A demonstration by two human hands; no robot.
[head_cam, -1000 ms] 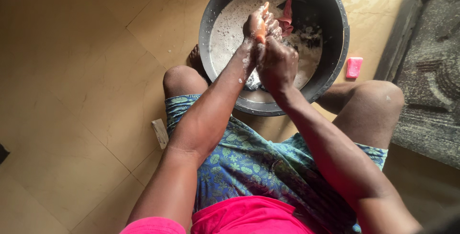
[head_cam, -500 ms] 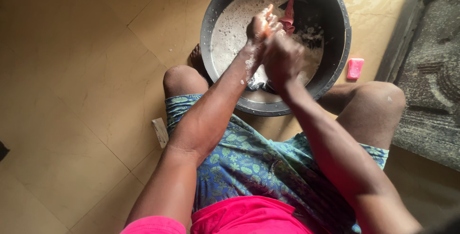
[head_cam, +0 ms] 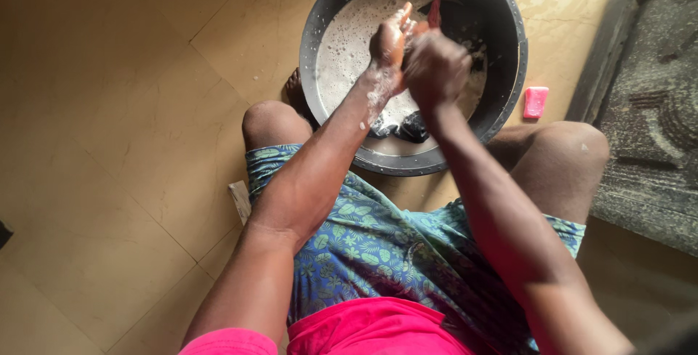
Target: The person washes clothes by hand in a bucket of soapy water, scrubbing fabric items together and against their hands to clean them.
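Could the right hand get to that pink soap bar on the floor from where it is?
Probably yes: the pink soap bar lies in the open beside the basin, on the right hand's side, though that hand is gripping wet cloth.

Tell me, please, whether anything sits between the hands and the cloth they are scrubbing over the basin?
Nothing visible does: the left hand and right hand are closed directly on the red cloth, held above the soapy water in the basin.

The basin is dark grey, its water milky white with foam. A red cloth shows in it. The soap bar is pink, the floor tan; the shorts blue with green leaves.
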